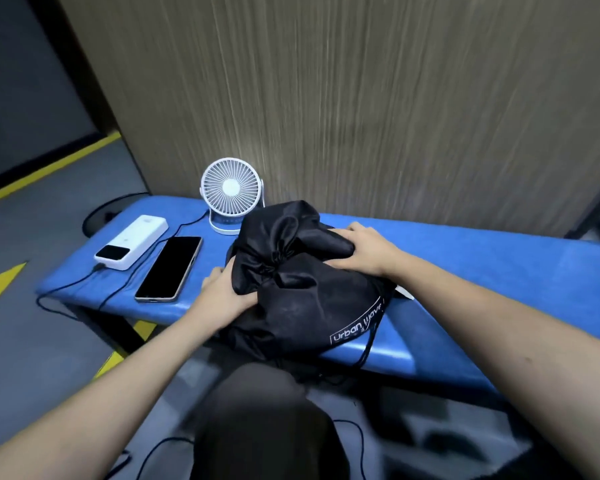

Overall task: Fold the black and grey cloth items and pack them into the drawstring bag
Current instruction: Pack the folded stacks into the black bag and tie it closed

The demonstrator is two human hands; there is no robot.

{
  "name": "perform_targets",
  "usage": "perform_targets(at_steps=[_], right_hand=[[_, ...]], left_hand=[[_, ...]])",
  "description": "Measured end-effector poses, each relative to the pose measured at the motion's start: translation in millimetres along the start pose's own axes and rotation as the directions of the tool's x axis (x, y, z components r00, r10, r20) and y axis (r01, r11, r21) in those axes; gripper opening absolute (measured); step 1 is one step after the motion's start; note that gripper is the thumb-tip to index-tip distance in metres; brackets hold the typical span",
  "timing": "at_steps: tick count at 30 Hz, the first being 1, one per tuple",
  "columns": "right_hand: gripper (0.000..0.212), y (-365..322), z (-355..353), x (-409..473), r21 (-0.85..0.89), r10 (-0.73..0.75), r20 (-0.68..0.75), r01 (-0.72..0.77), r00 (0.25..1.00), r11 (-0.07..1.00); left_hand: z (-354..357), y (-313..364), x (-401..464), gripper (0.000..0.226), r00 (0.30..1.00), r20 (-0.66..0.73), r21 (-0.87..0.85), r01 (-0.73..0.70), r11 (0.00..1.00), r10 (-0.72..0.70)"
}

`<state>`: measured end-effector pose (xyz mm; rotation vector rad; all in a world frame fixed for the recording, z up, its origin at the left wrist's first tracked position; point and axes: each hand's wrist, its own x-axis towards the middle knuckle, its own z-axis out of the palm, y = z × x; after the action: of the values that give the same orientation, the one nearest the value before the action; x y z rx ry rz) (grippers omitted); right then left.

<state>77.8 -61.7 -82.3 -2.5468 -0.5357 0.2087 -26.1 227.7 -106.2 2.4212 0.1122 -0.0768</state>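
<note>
Blue bench (pixel 499 271) carries fan (pixel 231 195), power bank (pixel 132 242), phone (pixel 169 268), drawstring bag (pixel 302 289).

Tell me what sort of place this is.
Probably a workshop or industrial-style room, not a home: a grey floor with yellow marking stripes, a blue padded bench as the work surface, and a plain panelled wall behind.
</note>
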Motion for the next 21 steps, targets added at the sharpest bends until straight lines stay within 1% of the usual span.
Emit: perform_targets(at_steps=[4, 7, 10, 13, 17, 19, 21], right_hand=[[0.074, 0.5, -1.7, -8.9, 0.042, 0.006, -0.044, -0.004, 0.999, 0.999], [0.075, 9.9, -11.0, -24.5, 0.029, 0.038, -0.046, -0.036, 0.998, 0.999], [0.075, 32.3, -25.1, -50.2, 0.018, 0.080, -0.082, -0.078, 0.993, 0.997], [0.075, 66.7, -44.7, -81.9, 0.019, 0.151, -0.114, -0.150, 0.982, 0.989], [0.074, 121.3, -76.8, -136.7, 0.050, 0.258, -0.164, -0.254, 0.952, 0.966], [0.073, 149.9, -93.3, -169.4, 0.067, 0.315, -0.196, -0.308, 0.929, 0.949], [0.074, 179.1, -109.3, -204.1, 0.073, 0.372, -0.226, -0.366, 0.900, 0.928]], left_hand=[[0.2, 3.1, 10.3, 0.077, 0.999, 0.035, -0.041, -0.021, 0.999, 0.022], [8.3, 11.3, 15.8, 0.081, 0.997, 0.075, -0.038, -0.007, 0.999, 0.010], [30.3, 34.7, 22.7, 0.083, 0.994, 0.099, -0.033, -0.052, 0.998, 0.055], [61.9, 72.1, 29.2, 0.083, 0.985, 0.137, -0.015, -0.106, 0.994, 0.107], [113.3, 134.6, 37.4, 0.085, 0.954, 0.235, 0.016, -0.198, 0.980, 0.188], [141.9, 169.3, 40.3, 0.085, 0.932, 0.279, 0.033, -0.250, 0.968, 0.231], [172.5, 206.6, 38.7, 0.089, 0.900, 0.330, 0.043, -0.314, 0.949, 0.283]])
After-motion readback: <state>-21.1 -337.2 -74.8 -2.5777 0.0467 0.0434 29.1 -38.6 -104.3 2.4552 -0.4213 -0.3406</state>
